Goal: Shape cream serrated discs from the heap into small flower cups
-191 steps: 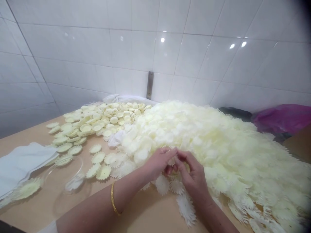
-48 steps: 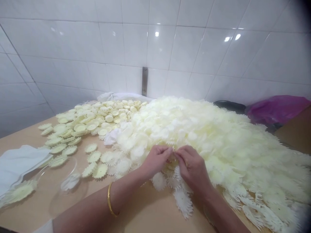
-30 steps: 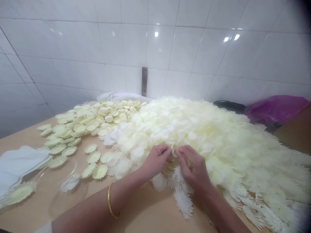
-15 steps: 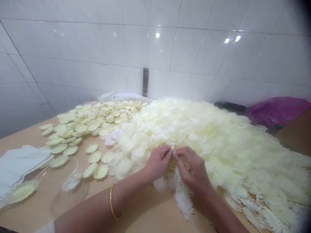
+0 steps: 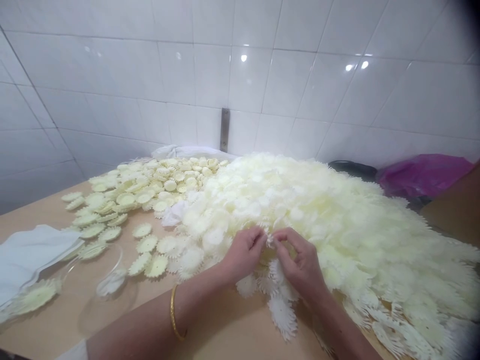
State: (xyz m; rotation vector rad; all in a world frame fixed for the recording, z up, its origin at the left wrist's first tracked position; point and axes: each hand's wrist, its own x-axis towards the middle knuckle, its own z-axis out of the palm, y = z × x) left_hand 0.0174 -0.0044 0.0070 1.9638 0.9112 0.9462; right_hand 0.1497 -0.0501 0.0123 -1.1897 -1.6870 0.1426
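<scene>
My left hand (image 5: 245, 252) and my right hand (image 5: 302, 262) meet at the front of the big heap, thumbs and forefingers pinched. Between their fingertips sits a small crumpled white petal piece (image 5: 269, 242), which both seem to grip; its far side is hidden. Beneath the hands, white fringed petal discs (image 5: 282, 315) lie loosely bunched on the tan table (image 5: 225, 330). Right behind the fingers rises a large heap of thin, pale-yellow fringed petal discs (image 5: 322, 210). A gold bangle (image 5: 173, 312) circles the left wrist.
Thicker pale-yellow toothed discs (image 5: 146, 192) are piled at back left, several strewn nearer. White folded sheets (image 5: 33, 250) lie at the left edge, beside a clear loop with a white end (image 5: 111, 282). A magenta bag (image 5: 423, 172) rests at back right against the tiled wall (image 5: 210, 70).
More of the white piece shows between the fingertips, as the right fingers have drawn slightly away from the left ones. The view has shifted a little; the heaps look the same.
</scene>
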